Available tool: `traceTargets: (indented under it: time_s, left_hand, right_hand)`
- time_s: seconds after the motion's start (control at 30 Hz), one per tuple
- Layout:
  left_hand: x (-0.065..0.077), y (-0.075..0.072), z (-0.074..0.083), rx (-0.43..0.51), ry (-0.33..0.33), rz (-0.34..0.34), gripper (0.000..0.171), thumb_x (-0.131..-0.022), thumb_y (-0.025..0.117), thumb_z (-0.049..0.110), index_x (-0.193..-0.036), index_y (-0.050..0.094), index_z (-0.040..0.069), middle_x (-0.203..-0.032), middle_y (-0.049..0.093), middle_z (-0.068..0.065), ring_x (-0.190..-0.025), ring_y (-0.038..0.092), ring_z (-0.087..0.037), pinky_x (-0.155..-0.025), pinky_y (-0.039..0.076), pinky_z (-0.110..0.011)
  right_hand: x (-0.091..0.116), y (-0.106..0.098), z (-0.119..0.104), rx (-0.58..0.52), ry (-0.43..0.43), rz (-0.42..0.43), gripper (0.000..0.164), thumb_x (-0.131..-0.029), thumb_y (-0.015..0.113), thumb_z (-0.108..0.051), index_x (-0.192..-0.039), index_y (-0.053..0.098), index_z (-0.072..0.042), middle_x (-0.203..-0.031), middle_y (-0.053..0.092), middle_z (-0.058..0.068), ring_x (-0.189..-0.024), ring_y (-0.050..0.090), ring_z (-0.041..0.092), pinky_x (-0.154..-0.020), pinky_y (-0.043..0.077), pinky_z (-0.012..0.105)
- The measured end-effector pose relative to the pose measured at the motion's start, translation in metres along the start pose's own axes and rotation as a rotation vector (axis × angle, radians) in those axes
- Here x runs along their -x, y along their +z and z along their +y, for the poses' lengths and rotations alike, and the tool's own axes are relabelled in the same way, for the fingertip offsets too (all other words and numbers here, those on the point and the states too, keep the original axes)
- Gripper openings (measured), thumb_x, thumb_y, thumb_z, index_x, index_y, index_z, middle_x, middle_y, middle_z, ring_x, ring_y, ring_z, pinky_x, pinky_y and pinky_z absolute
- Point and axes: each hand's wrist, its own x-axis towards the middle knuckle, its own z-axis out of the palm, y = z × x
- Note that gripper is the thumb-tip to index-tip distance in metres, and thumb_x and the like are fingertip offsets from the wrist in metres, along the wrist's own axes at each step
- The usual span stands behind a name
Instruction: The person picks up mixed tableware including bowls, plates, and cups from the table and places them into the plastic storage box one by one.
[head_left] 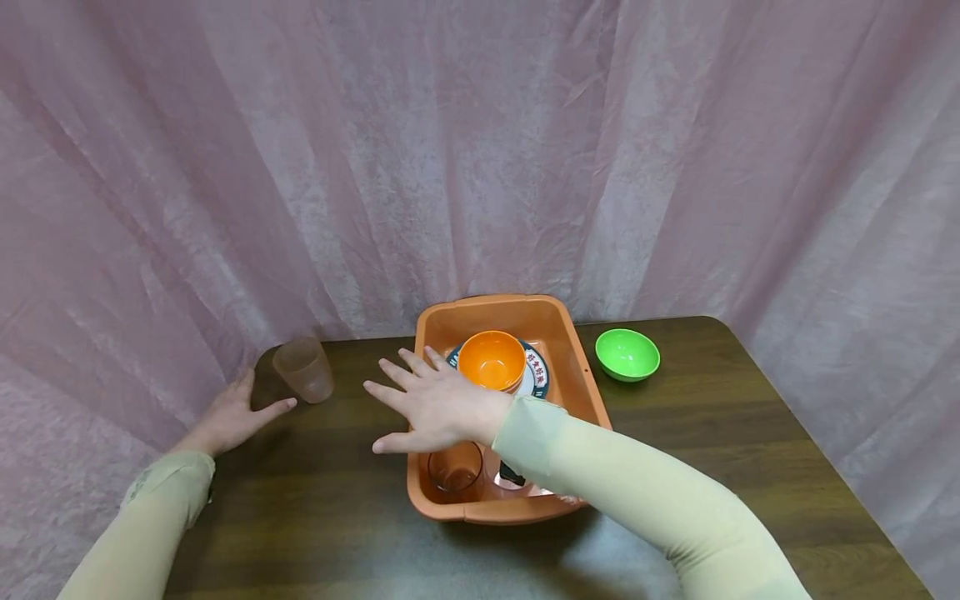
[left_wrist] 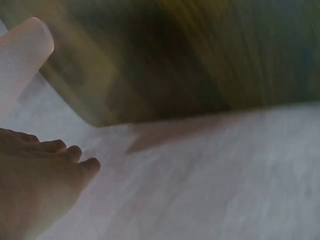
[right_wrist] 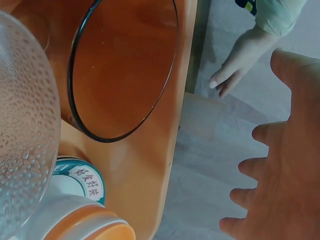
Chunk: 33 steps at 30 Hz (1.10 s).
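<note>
My left hand (head_left: 228,419), thumb and fingers spread, is beside a translucent frosted cup (head_left: 303,371) at the table's far left corner. The same cup (left_wrist: 22,62) enters the left wrist view from the upper left, above the hand (left_wrist: 45,185). Over the left side of an orange plastic basin (head_left: 585,375) my right hand (head_left: 442,406) stretches out with fingers spread, holding nothing. Inside the basin are an orange bowl (head_left: 491,360), a plate with a teal rim (head_left: 537,371) and a clear glass (head_left: 455,468). A dimpled clear vessel (right_wrist: 25,130) shows in the right wrist view.
Right of the basin a green bowl (head_left: 627,355) sits on the dark wooden table (head_left: 697,417). Pink curtains (head_left: 517,150) hang behind the table. A dark object (head_left: 512,475) lies in the basin, partly hidden by my right sleeve.
</note>
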Motion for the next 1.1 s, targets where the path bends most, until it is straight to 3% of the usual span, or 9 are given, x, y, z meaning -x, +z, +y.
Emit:
traceTargets:
  time_s: [0.07,0.23,0.47,0.67,0.9,1.1]
  left_hand:
    - [-0.004,0.006,-0.002,0.051,-0.011,-0.016,0.118,-0.098,0.056,0.063,-0.153,-0.012,-0.016,-0.156,-0.003,-0.047,-0.142,0.004,-0.065,-0.111,0.014,-0.074]
    - [-0.011,0.019,-0.002,0.178,-0.081,-0.043,0.123,-0.095,0.06,0.064,-0.153,-0.013,-0.016,-0.157,-0.007,-0.045,-0.143,0.003,-0.064,-0.112,0.015,-0.074]
    - [-0.023,0.034,0.001,0.362,-0.142,-0.005,0.123,-0.094,0.067,0.06,-0.157,-0.012,-0.01,-0.159,0.005,-0.043,-0.145,0.012,-0.061,-0.113,0.022,-0.071]
    - [-0.037,0.041,0.004,0.499,-0.118,0.06,0.115,-0.094,0.071,0.053,-0.16,-0.002,-0.007,-0.16,0.019,-0.037,-0.147,0.018,-0.054,-0.114,0.023,-0.068]
    - [-0.044,0.048,0.012,0.603,-0.11,0.13,0.102,-0.096,0.072,0.045,-0.158,0.012,-0.009,-0.156,0.029,-0.034,-0.142,0.032,-0.047,-0.113,0.032,-0.059]
    - [-0.048,0.055,0.016,0.57,-0.12,0.164,0.097,-0.094,0.074,0.045,-0.151,0.021,-0.011,-0.147,0.037,-0.034,-0.133,0.04,-0.043,-0.108,0.036,-0.052]
  right_hand:
    - [-0.001,0.001,-0.001,-0.005,0.005,-0.006,0.086,-0.094,0.03,-0.082,-0.165,0.015,-0.036,-0.172,0.007,0.002,-0.157,0.001,0.03,-0.123,0.005,0.055]
    - [-0.005,0.003,-0.002,-0.007,0.016,-0.018,0.086,-0.093,0.028,-0.084,-0.165,0.014,-0.038,-0.172,0.006,0.0,-0.157,0.001,0.028,-0.124,0.004,0.053]
    - [-0.003,0.004,0.0,-0.017,0.011,-0.018,0.085,-0.095,0.03,-0.082,-0.165,0.017,-0.035,-0.172,0.008,0.001,-0.157,0.002,0.029,-0.124,0.006,0.054]
    - [0.001,0.004,0.005,-0.031,0.015,-0.026,0.085,-0.095,0.032,-0.081,-0.165,0.017,-0.034,-0.172,0.007,0.002,-0.157,0.002,0.029,-0.124,0.003,0.053]
    - [0.004,0.003,0.005,-0.026,0.009,-0.017,0.086,-0.095,0.032,-0.081,-0.165,0.017,-0.035,-0.172,0.009,0.002,-0.157,0.003,0.03,-0.124,0.003,0.052]
    - [0.005,0.002,0.007,-0.032,0.014,-0.033,0.085,-0.095,0.032,-0.081,-0.165,0.015,-0.035,-0.172,0.007,0.002,-0.157,0.002,0.03,-0.124,0.002,0.052]
